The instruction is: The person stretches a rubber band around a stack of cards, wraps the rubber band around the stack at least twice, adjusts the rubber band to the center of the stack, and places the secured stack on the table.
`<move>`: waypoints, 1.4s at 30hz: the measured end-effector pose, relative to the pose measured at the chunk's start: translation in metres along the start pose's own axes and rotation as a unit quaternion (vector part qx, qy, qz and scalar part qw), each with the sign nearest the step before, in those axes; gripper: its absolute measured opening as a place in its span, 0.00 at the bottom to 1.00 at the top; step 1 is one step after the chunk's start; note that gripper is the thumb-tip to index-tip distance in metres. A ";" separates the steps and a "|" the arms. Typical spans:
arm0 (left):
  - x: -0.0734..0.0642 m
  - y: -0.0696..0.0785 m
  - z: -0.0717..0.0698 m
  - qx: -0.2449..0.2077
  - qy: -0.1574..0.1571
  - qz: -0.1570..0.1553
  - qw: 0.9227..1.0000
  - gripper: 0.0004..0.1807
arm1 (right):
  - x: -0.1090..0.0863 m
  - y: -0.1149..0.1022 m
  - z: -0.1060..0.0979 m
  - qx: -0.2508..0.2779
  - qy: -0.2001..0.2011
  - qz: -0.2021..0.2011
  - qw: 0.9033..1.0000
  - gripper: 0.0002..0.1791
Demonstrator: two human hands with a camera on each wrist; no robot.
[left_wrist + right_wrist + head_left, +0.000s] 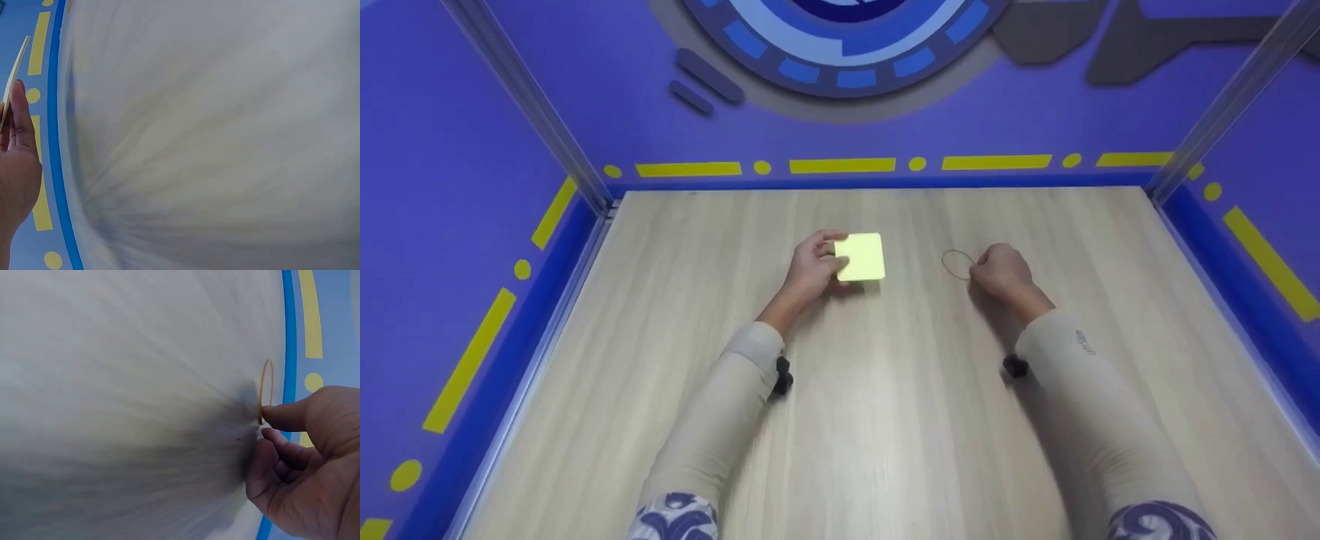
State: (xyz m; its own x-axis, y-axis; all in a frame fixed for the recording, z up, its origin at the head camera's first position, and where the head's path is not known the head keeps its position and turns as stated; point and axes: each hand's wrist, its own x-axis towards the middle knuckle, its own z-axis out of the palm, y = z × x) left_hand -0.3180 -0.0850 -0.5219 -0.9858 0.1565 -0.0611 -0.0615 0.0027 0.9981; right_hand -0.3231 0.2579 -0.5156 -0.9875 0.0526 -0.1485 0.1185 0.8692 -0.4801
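My left hand grips a thin, square yellow pad by its left side, with the thumb across its front face. The left wrist view catches the yellow pad nearly edge-on at the far left, fingers of the left hand behind it. To the right, my right hand pinches a thin rubber band between thumb and forefinger. The band forms a loose oval loop pointing left, toward the pad but apart from it. Seen from the right wrist, the tan rubber band rises from the fingertips.
Both hands are over the far half of a light wood-grain table. Blue panels with yellow markings stand at the back and on both sides, joined by metal corner posts.
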 end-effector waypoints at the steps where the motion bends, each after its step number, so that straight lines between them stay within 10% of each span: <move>1: 0.000 0.001 0.000 -0.001 -0.002 0.002 1.000 0.23 | 0.000 -0.002 0.000 -0.006 -0.008 0.001 1.000 0.09; 15: 0.001 0.003 0.003 0.003 -0.002 0.009 1.000 0.23 | 0.000 -0.011 0.007 -0.048 -0.054 0.005 0.997 0.06; 20: 0.000 0.005 0.001 0.002 -0.008 0.011 1.000 0.23 | -0.002 -0.012 0.007 0.108 -0.048 0.009 0.993 0.04; 24: -0.001 0.006 0.000 0.003 -0.013 0.014 1.000 0.23 | -0.003 -0.016 0.002 0.257 -0.043 0.010 0.966 0.16; 30: -0.001 0.011 -0.002 0.001 -0.017 0.013 1.000 0.23 | -0.007 -0.032 -0.008 0.340 -0.094 0.008 0.936 0.22; 42: -0.007 0.016 0.004 -0.012 -0.032 0.024 0.999 0.23 | -0.028 -0.060 -0.012 0.248 -0.006 -0.065 0.967 0.14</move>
State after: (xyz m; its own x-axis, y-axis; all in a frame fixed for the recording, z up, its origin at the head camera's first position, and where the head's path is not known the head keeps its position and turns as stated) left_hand -0.3119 -0.0820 -0.5051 -0.9755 0.2196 -0.0110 -0.0181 -0.0302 0.9994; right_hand -0.3034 0.2103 -0.4719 -0.9965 -0.0492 -0.0680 0.0320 0.5259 -0.8499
